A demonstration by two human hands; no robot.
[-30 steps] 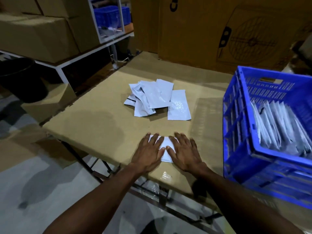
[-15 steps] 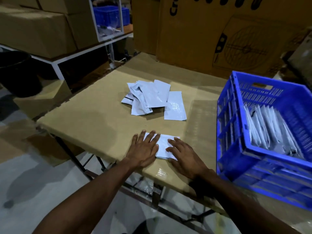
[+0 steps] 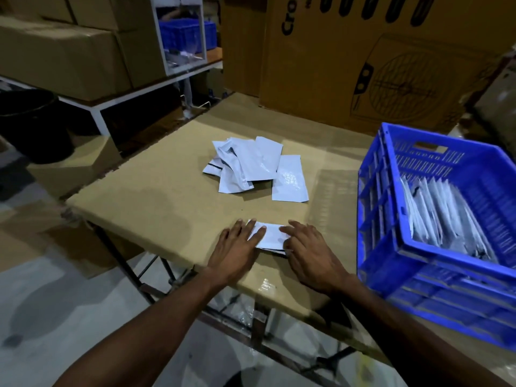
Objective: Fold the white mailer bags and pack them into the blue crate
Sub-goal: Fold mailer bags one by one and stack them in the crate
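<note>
A folded white mailer bag (image 3: 271, 236) lies near the front edge of the brown table (image 3: 156, 196). My left hand (image 3: 237, 248) presses flat on the bag's left end, fingers straight. My right hand (image 3: 310, 252) rests on its right end with the fingers bent at the bag's edge. A loose pile of unfolded white mailer bags (image 3: 251, 166) sits at the middle of the table. The blue crate (image 3: 391, 247) stands at the right and holds several folded bags (image 3: 441, 219) standing on edge.
Large cardboard boxes (image 3: 363, 65) stand behind the table. At the left is a white shelf (image 3: 92, 103) with more boxes and another blue crate (image 3: 184, 34). A black bin (image 3: 30, 121) is on the floor at far left.
My hands have slid apart along the folded bag, left hand leftward and right hand rightward, uncovering its middle. The camera view has shifted slightly.
</note>
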